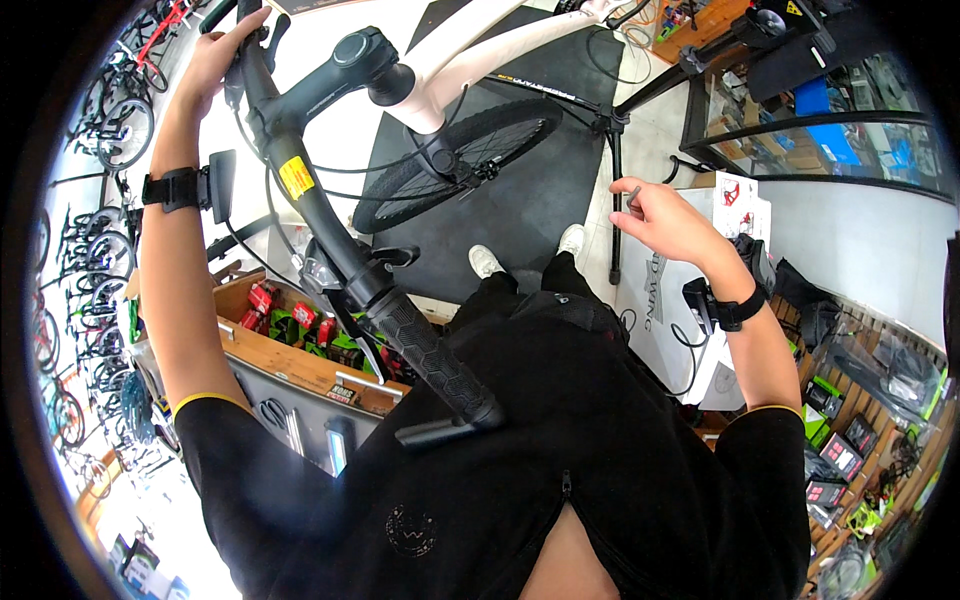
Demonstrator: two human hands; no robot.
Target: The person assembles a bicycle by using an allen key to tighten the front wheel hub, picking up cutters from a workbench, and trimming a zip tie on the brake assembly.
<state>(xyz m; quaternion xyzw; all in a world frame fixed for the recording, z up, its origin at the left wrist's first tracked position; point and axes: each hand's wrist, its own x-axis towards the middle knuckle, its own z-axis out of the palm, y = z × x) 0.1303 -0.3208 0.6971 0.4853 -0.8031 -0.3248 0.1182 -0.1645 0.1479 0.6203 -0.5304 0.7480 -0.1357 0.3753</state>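
Observation:
A black bicycle handlebar (318, 215) with a yellow sticker runs diagonally in front of me, joined by a stem (325, 85) to a pale pink frame (500, 55). At its far end my left hand (222, 62) is wrapped round the bar close to a control. The near rubber grip (430, 355) lies against my dark shirt, with a brake lever (372, 355) beside it. Out to the right, apart from the bicycle, my right hand (665, 225) is closed on a small grey hex key (633, 196), mostly hidden by the fingers.
Below the frame is the front wheel (470, 165) over a black mat (540, 225). A repair stand's pole (615, 200) rises on the right, near a white carton (655, 300) and glass display case (830, 140). An open wooden drawer (290, 355) holds small packages; bicycles line the left.

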